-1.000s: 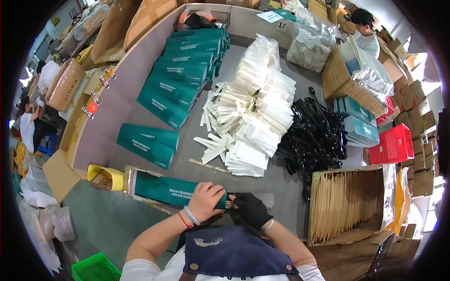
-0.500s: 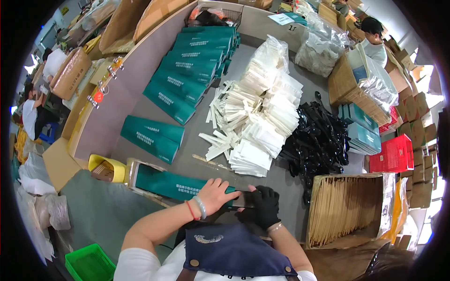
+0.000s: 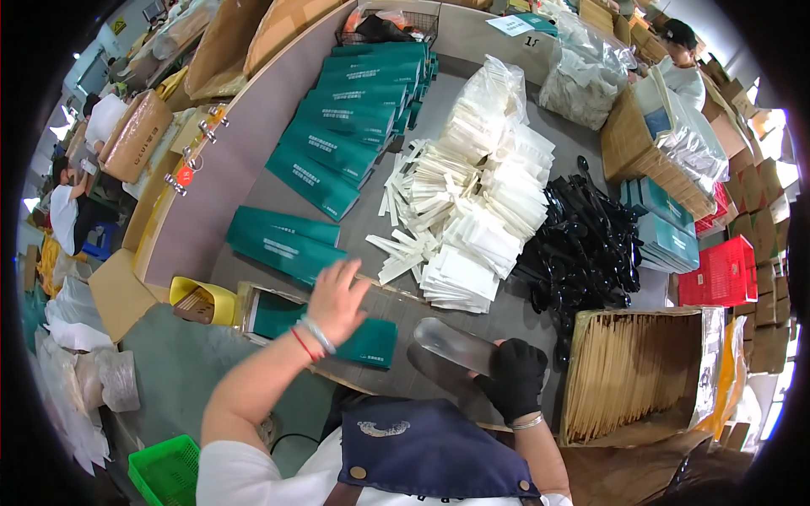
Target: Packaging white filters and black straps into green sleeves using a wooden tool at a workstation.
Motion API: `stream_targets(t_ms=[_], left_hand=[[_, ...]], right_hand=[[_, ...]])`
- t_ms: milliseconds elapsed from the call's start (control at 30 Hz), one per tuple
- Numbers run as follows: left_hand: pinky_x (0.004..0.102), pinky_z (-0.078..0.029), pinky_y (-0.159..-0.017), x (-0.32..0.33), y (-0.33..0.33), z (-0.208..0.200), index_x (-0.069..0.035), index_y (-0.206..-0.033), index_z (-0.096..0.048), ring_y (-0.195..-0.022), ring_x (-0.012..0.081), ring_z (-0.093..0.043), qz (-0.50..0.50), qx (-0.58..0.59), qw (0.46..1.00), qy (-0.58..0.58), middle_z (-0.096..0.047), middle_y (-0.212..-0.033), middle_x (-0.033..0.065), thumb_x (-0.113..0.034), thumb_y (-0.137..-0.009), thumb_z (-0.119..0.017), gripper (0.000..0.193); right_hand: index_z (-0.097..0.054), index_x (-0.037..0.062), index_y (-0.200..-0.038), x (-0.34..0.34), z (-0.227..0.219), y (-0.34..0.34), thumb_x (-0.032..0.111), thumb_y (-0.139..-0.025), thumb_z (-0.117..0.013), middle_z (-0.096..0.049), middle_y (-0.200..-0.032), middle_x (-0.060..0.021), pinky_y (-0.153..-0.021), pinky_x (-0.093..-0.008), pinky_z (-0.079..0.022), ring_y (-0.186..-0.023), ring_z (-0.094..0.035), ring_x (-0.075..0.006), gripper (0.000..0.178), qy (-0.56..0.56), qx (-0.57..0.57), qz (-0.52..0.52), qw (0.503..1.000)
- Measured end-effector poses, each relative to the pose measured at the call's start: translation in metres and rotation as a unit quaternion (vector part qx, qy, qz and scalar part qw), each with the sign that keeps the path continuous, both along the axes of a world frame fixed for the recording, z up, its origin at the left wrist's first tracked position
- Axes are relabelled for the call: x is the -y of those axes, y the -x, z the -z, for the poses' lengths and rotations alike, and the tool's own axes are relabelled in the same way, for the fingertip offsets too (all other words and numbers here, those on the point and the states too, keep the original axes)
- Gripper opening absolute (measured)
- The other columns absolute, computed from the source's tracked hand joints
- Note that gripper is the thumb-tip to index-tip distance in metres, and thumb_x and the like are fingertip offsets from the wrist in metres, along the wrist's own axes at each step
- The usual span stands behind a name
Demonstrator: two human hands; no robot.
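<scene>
My left hand [image 3: 337, 305], bare, with a bracelet and a red cord at its wrist, hovers over a green printed paper sleeve [image 3: 364, 341]. Its fingers are spread and hold nothing. The sleeve lies flat at the table's near edge, partly under my forearm. In a black glove, my right hand [image 3: 513, 379] is closed round one end of a flat, shiny strip with a rounded tip [image 3: 451, 343], which looks like metal and points left, apart from the sleeve. Just beyond my left hand lie more green sleeves [image 3: 283, 246].
A pile of white paper packets [image 3: 472, 202] fills the middle, beside black plastic spoons [image 3: 578, 236]. Thin wooden sticks fill a carton [image 3: 569, 405] at right. Fanned green sleeves [image 3: 350, 110] lie farther back. A yellow container [image 3: 224, 306] stands left, a red crate [image 3: 717, 274] right.
My left hand has lifted off the sleeve, up and left, its fingers spreading. My right hand has moved right with the strip, which now shows clear of the sleeve.
</scene>
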State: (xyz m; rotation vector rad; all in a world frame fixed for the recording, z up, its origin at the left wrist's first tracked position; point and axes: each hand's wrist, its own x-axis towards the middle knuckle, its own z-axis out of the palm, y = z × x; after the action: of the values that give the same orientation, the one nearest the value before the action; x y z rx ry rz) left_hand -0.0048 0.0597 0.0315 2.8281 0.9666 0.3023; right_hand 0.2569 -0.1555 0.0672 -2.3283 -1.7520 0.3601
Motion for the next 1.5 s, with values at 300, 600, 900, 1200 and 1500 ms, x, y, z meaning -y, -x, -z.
stream_targets(t_ms=[300, 600, 900, 1200, 1500], left_hand=[[0.059, -0.015, -0.111, 0.073, -0.003, 0.051, -0.002, -0.139, -0.038, -0.134, 0.0436, -0.027, -0.206, 0.078, 0.964, 0.146, -0.034, -0.144, 0.023, -0.049, -0.061, -0.082, 0.101], [0.0568, -0.021, -0.11, 0.06, -0.011, 0.032, -0.002, -0.136, -0.043, -0.133, 0.041, -0.032, -0.155, 0.025, 0.966, 0.207, -0.04, -0.142, 0.022, -0.044, -0.066, -0.081, 0.09], [0.0482, -0.047, -0.067, -0.026, -0.065, 0.066, -0.009, -0.073, -0.062, -0.078, 0.0348, -0.06, -0.099, 0.151, 0.978, 0.109, -0.06, -0.079, 0.0118, -0.018, -0.077, -0.067, 0.011], [0.044, -0.046, -0.071, -0.01, -0.097, 0.035, -0.007, -0.083, -0.058, -0.08, 0.034, -0.057, 0.044, 0.299, 0.953, -0.002, -0.058, -0.083, 0.0113, -0.005, -0.077, -0.063, 0.008], [0.0421, -0.047, -0.082, -0.023, -0.145, 0.045, -0.012, -0.106, -0.063, -0.099, 0.0304, -0.054, 0.113, 0.123, 0.984, 0.058, -0.059, -0.104, 0.0087, -0.018, -0.07, -0.075, 0.039]], right_hand=[[-0.062, 0.0105, -0.101, -0.009, 0.01, 0.009, 0.042, -0.059, -0.079, -0.059, -0.099, -0.0078, -0.084, -0.0442, -0.037, -0.094, -0.056, -0.0281, 0.055, -0.006, 0.015, -0.05, 0.999], [-0.058, 0.008, -0.116, -0.043, 0.061, 0.059, 0.047, -0.061, -0.079, -0.059, -0.107, -0.0116, -0.087, -0.0454, -0.039, -0.102, -0.055, -0.0318, 0.07, -0.057, -0.097, -0.123, 0.986], [-0.062, 0.0055, -0.107, 0.056, 0.042, -0.075, 0.023, -0.071, -0.078, -0.062, -0.101, -0.0131, -0.088, -0.0411, -0.045, -0.101, -0.058, -0.0331, 0.043, -0.167, 0.012, 0.2, 0.965], [-0.062, 0.0007, -0.106, 0.208, 0.032, -0.175, 0.031, -0.087, -0.06, -0.06, -0.113, -0.0192, -0.09, -0.0464, -0.047, -0.102, -0.059, -0.0379, 0.036, 0.093, 0.104, 0.528, 0.838], [-0.066, 0.0008, -0.104, 0.221, 0.056, -0.182, 0.025, -0.093, -0.052, -0.062, -0.106, -0.0218, -0.086, -0.0458, -0.048, -0.102, -0.059, -0.038, 0.03, 0.024, 0.155, 0.504, 0.85]])
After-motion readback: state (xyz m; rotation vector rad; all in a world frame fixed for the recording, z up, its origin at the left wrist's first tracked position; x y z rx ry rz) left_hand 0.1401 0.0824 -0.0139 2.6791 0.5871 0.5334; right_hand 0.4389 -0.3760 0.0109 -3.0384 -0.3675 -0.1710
